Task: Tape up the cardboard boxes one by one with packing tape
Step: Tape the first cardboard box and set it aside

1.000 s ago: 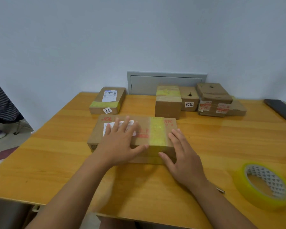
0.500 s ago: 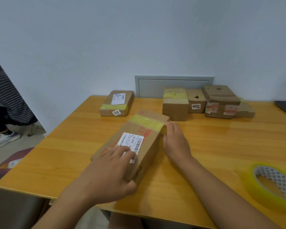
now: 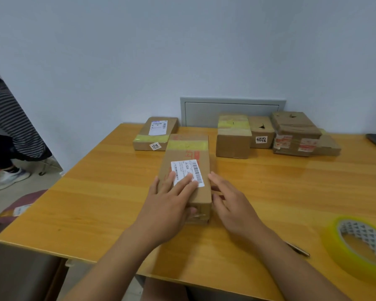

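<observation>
With your left hand (image 3: 167, 205) flat on the long box (image 3: 188, 170) at centre frame and your right hand (image 3: 230, 200) open beside it, gripping nothing, a shove could slide it into the taped boxes (image 3: 233, 137) behind.

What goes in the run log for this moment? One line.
left hand flat on long box | right hand beside box | yellow strip on far end | tape roll idle

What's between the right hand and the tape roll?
Head view: mostly bare table, plus a pen near the right hand's wrist, short of the tape roll.
</observation>
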Demonstrator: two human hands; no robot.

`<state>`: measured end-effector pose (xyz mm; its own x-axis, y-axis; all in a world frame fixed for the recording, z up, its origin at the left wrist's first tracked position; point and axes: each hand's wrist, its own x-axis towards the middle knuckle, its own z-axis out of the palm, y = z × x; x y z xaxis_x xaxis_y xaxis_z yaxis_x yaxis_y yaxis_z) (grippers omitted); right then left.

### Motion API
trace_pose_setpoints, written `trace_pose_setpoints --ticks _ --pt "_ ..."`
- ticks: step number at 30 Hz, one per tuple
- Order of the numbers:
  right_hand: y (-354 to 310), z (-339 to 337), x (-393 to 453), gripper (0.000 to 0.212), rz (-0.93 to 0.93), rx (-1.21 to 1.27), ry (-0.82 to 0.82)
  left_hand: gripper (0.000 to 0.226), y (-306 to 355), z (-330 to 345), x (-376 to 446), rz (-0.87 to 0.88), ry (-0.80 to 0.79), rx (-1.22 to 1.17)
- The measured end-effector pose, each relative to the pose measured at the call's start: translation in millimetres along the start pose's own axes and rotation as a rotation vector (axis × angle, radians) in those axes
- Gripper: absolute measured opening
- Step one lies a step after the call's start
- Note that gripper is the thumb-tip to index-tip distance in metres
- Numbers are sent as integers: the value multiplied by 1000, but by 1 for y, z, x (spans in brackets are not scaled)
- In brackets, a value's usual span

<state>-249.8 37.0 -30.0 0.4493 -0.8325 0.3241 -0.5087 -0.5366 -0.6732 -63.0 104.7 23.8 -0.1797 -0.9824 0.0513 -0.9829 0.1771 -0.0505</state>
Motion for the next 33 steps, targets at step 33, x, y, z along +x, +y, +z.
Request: trace_pose_setpoints --ticks 33 --pt "46 -30 29 77 472 -619 -208 72 -52 26 207 -139 63 -17"
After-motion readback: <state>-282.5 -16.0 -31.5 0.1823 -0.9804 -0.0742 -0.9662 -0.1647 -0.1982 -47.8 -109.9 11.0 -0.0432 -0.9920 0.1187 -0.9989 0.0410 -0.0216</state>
